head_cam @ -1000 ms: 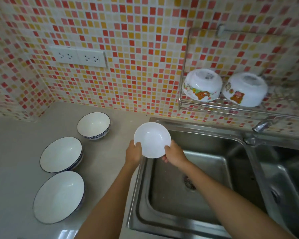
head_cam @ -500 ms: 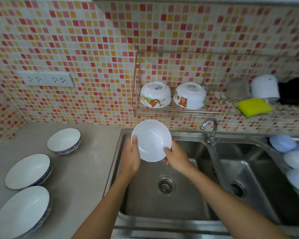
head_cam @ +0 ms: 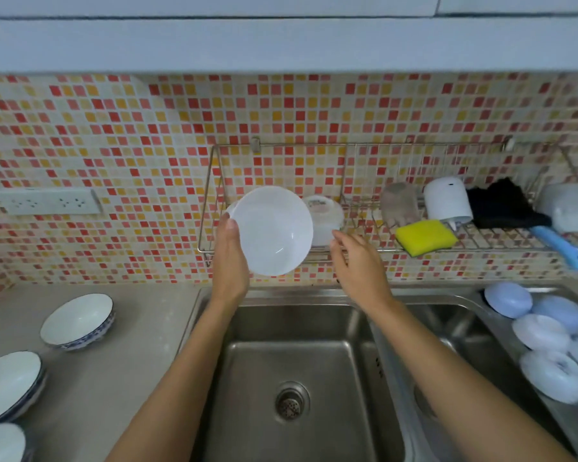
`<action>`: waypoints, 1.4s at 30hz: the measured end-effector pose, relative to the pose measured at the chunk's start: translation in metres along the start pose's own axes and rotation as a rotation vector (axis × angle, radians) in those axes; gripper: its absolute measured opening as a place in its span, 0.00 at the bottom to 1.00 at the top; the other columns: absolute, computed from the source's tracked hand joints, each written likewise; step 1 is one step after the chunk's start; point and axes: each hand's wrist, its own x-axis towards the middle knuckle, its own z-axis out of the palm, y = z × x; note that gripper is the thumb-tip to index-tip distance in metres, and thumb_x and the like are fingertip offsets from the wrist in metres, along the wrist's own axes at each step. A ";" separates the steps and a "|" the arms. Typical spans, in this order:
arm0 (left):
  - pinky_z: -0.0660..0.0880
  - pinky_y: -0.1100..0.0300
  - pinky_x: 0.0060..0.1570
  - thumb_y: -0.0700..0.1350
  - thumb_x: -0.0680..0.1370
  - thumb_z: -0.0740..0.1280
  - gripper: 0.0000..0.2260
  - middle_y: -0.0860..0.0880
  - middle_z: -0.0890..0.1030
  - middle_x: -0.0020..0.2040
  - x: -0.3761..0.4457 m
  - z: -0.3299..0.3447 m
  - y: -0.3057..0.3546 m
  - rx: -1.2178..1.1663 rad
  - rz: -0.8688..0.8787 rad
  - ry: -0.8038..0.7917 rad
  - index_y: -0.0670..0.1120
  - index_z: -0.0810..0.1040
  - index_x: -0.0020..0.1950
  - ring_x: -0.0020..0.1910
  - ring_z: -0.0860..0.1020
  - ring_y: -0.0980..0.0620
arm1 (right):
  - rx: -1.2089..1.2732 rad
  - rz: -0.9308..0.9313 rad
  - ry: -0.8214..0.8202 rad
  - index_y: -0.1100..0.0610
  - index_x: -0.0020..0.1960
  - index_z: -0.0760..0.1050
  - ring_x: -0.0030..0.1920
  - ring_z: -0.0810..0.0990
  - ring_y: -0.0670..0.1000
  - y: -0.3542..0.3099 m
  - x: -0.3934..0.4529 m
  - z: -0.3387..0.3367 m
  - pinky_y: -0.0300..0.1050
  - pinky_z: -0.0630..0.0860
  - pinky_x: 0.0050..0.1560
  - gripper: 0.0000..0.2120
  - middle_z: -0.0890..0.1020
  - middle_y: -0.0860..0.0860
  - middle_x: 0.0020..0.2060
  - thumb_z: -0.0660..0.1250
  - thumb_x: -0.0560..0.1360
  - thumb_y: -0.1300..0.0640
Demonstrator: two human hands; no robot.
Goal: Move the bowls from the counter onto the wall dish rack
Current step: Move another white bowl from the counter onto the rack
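Counting three counter bowls (head_cam: pixel 77 321), one raised bowl (head_cam: pixel 272 230).

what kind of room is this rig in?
Most likely a home kitchen. A double stainless sink sits under a mosaic-tiled wall with a wire dish rack holding a yellow sponge, and blue-rimmed bowls wait on the counter. The left hand holds a white bowl.

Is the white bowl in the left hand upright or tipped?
Tipped: the white bowl faces the camera, empty inside showing, left hand gripping its left rim before the wall rack.
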 end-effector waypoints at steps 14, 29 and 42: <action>0.67 0.63 0.61 0.59 0.70 0.72 0.35 0.47 0.64 0.65 0.091 0.061 0.010 0.545 0.305 -0.083 0.47 0.64 0.71 0.60 0.62 0.60 | -0.368 -0.090 0.283 0.66 0.69 0.71 0.72 0.69 0.57 0.066 0.006 0.058 0.54 0.57 0.77 0.23 0.74 0.60 0.69 0.53 0.83 0.52; 0.61 0.47 0.71 0.51 0.68 0.76 0.40 0.46 0.65 0.73 0.122 0.081 -0.042 0.912 0.527 -0.620 0.47 0.60 0.74 0.72 0.60 0.46 | -0.336 -0.169 0.450 0.66 0.65 0.76 0.69 0.74 0.56 0.070 0.007 0.065 0.54 0.61 0.75 0.18 0.78 0.59 0.65 0.58 0.81 0.57; 0.57 0.53 0.72 0.52 0.68 0.76 0.39 0.47 0.66 0.73 0.108 0.089 -0.049 0.932 0.590 -0.695 0.48 0.62 0.74 0.72 0.62 0.47 | -0.318 -0.174 0.464 0.66 0.65 0.76 0.68 0.75 0.56 0.071 0.008 0.064 0.54 0.61 0.75 0.18 0.78 0.59 0.65 0.59 0.80 0.58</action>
